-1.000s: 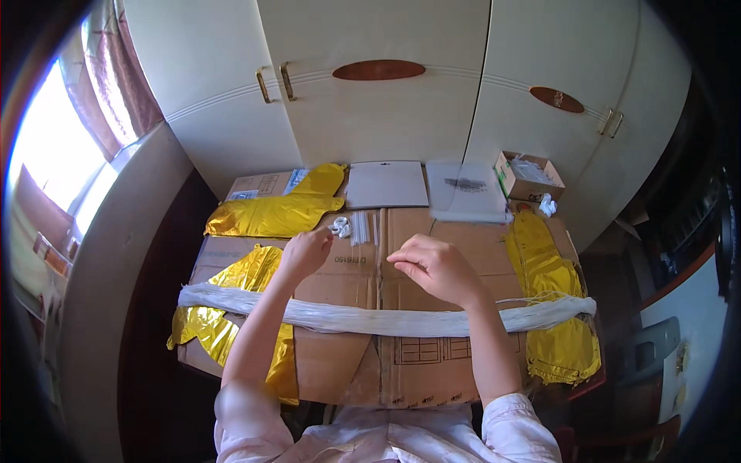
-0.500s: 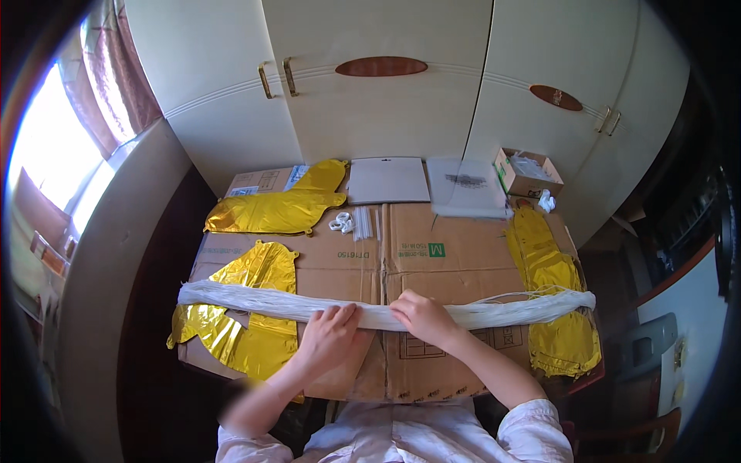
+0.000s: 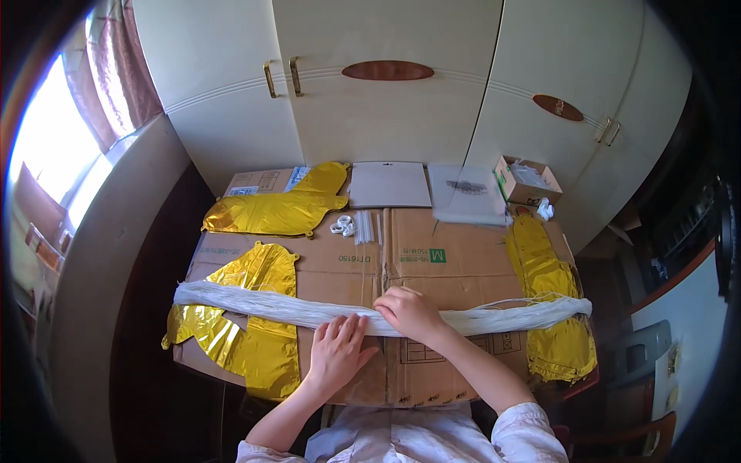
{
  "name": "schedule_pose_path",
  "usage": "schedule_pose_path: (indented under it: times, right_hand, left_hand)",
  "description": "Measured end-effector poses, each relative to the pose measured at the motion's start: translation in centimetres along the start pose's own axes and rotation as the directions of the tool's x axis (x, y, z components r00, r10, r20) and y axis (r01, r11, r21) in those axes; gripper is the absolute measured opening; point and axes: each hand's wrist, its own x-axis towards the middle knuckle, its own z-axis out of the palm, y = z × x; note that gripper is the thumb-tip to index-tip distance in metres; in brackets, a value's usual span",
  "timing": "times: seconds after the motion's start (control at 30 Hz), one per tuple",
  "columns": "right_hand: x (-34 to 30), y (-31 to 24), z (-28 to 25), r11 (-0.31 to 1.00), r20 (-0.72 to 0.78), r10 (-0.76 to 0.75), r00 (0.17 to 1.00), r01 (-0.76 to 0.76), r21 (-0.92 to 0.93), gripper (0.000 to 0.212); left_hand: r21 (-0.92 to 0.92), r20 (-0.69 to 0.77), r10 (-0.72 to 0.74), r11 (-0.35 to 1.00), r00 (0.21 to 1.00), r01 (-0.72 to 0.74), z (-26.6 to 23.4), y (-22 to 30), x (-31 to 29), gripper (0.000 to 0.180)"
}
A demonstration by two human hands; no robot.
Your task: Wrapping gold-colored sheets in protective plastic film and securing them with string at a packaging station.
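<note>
White string bundle (image 3: 285, 309) lies crosswise on the cardboard (image 3: 340, 278), long axis left to right, ends over yellow foil (image 3: 270, 359). Your left hand (image 3: 336, 353) lies at its near edge, fingers extended, thumb apart, no grip. Your right hand (image 3: 411, 314), just beside, sits over the bundle near mid-length, slightly farther from you; fingers curled, cannot tell whether strands are pinched.
</note>
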Motion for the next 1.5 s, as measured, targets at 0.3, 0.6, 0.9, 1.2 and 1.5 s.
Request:
schedule_pose_path:
  times: [0.3,0.6,0.9,1.2,1.5]
  right_hand:
    - [3.3,0.2,1.6,0.994,0.292,0.105,0.951,-0.11,0.002,0.013]
    - [3.5,1.0,2.5,0.983,0.308,0.085,0.947,-0.131,0.132,0.016]
    - [3.3,1.2,2.3,0.944,0.364,0.149,0.919,-0.242,0.225,0.017]
    - [3.4,0.9,1.6,0.936,0.372,0.177,0.911,-0.272,0.221,0.019]
    - [3.6,0.8,0.9,0.947,0.378,0.186,0.907,-0.268,0.177,0.019]
  left_hand:
    - [-0.034,-0.009,-0.017,0.999,1.0,0.017,0.3,0.0,-0.1,0.057]
    - [-0.018,-0.026,-0.016,1.0,1.0,0.016,0.0,-0.3,0.2,0.06]
    - [0.002,-0.06,-0.046,0.999,0.997,0.046,0.5,-0.3,1.0,0.058]
    - [-0.003,-0.071,-0.051,0.999,0.996,0.051,0.7,-0.3,1.1,0.057]
    - [0.0,-0.081,-0.056,0.998,0.995,0.056,0.5,-0.2,1.2,0.057]
